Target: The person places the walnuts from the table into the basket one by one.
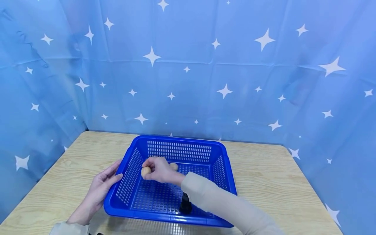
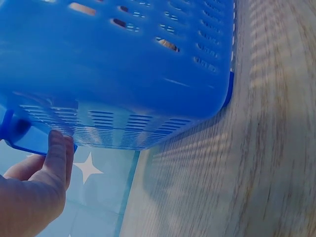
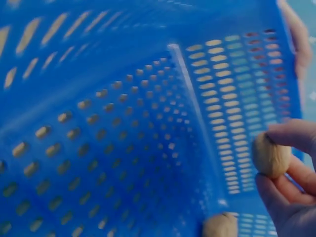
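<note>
A blue plastic basket (image 1: 182, 221) with slotted walls stands on the table. My left hand (image 1: 101, 186) grips its left rim, the thumb over the edge and the fingers on the outer side; the left wrist view shows those fingers (image 2: 58, 158) against the rim. Inside the basket, my right hand (image 1: 161, 170) pinches a walnut (image 1: 146, 171) between thumb and fingertips, near the left wall. The right wrist view shows this walnut (image 3: 271, 154) held above the basket floor. Another walnut (image 1: 174, 166) lies in the basket, partly behind the right hand.
The basket rests on a light wood-grain table (image 1: 264, 182). A blue curtain (image 1: 188, 104) with white stars hangs behind the table and along its sides. A black wrist-camera mount (image 1: 185, 205) hangs below the right wrist, over the basket.
</note>
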`<state>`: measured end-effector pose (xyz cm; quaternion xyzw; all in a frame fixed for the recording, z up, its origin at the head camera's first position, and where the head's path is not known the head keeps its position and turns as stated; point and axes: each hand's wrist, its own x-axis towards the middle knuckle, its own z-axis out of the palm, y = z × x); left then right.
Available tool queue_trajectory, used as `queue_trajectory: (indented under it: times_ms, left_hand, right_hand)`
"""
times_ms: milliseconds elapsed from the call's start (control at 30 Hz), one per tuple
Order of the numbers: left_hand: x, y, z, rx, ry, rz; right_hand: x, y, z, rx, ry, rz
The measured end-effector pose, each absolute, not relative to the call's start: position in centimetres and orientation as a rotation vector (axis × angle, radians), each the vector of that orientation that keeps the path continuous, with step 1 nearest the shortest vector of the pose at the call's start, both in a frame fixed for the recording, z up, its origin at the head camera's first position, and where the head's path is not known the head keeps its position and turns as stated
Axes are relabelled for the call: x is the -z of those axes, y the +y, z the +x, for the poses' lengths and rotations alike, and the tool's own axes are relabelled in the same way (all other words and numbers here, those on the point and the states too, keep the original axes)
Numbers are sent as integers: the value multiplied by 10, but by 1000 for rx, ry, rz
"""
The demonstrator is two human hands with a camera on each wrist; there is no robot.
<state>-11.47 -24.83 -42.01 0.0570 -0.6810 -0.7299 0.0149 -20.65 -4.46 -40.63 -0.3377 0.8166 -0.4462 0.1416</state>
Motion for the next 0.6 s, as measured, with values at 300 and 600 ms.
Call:
queue_trajectory:
  times_ms: [300,600]
  left_hand:
    - [421,-247,-113,2274,-2093,174]
    - [420,-247,-114,2254,-2130,181]
  right_hand:
    - [422,-57,-205,1155,2495,-1055]
    - [431,-62,-209,1104,2435,-1115]
